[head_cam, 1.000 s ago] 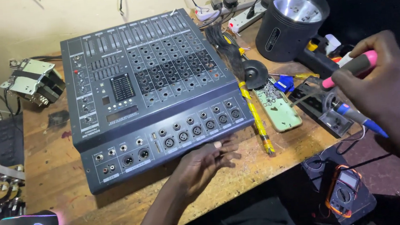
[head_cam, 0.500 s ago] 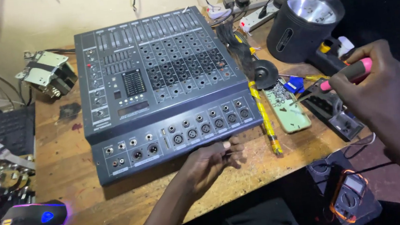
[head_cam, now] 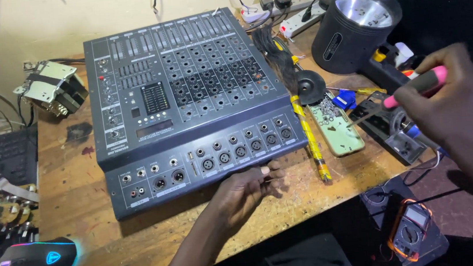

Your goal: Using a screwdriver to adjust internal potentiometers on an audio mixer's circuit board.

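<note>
Desk (head_cam: 80,194): wooden. Mixer (head_cam: 187,97): mid-desk, front panel at near edge, unmoved since a second ago. Left hand (head_cam: 248,190): released, fingertips still against mixer's front. Right hand (head_cam: 453,100): clenched on screwdriver (head_cam: 417,86), drifted slightly right, over right edge.

Soft, even light falls on my bench from above and a little behind, warm in tone. The mixer (head_cam: 187,97) is sharp, its knobs and sockets easy to read, with only a dull sheen on its grey face. My left hand (head_cam: 248,192) throws a faint shadow on the wood under the mixer's front edge. My right hand (head_cam: 459,106) is close to the lens, dark and slightly soft. The lamp (head_cam: 356,29) reflector shows a pale glare. The mouse (head_cam: 32,262) glows with coloured light in the dim lower left corner. The lower right is murky. Edges bend a little outward.
</note>
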